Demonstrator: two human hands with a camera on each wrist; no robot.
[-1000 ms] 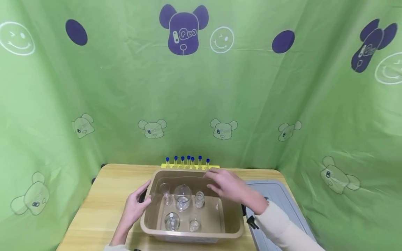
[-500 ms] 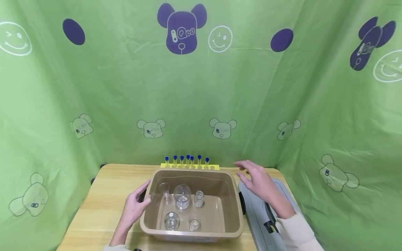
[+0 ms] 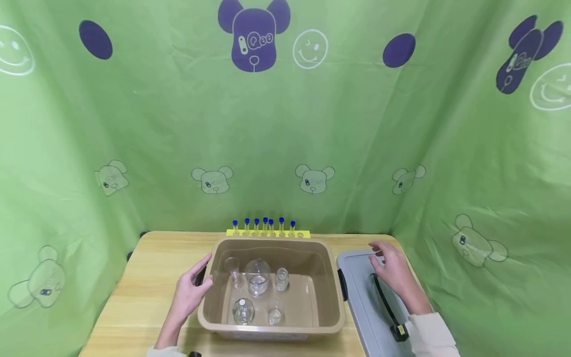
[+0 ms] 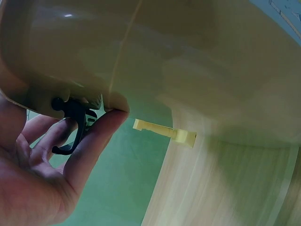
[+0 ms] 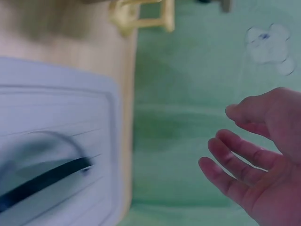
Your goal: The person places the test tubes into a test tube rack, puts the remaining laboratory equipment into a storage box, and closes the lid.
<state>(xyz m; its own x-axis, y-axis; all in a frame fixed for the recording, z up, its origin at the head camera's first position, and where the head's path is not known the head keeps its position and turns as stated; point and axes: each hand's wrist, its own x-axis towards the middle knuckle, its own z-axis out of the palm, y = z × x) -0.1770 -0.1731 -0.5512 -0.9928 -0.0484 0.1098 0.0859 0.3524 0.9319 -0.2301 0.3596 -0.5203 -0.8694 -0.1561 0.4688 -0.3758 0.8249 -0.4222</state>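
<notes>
My left hand (image 3: 189, 293) rests at the left side of a brown plastic bin (image 3: 327, 287), its thumb and index finger spread at the rim. In the left wrist view a fingertip touches the bin wall, and a black latch (image 4: 77, 122) sits between the fingers. Clear glassware stands in the bin: a round flask (image 3: 257, 277), a stoppered round bottle (image 3: 243, 311), a small jar (image 3: 282, 280), a small beaker (image 3: 274, 314) and a flared glass vessel (image 3: 234, 272). Nothing is in my right hand (image 3: 394, 270), whose fingers are loosely bent above the grey lid (image 3: 357, 287).
Behind the bin a yellow rack (image 3: 305, 233) holds several blue-capped tubes (image 3: 265, 225). A black handle (image 3: 385, 302) stands up on the lid. The wooden table (image 3: 142, 277) is enclosed at the back and sides by a green printed curtain (image 3: 267, 134).
My right hand has moved right, from above the bin to above the lid. My left hand stays at the bin's left side. The head view has shifted slightly.
</notes>
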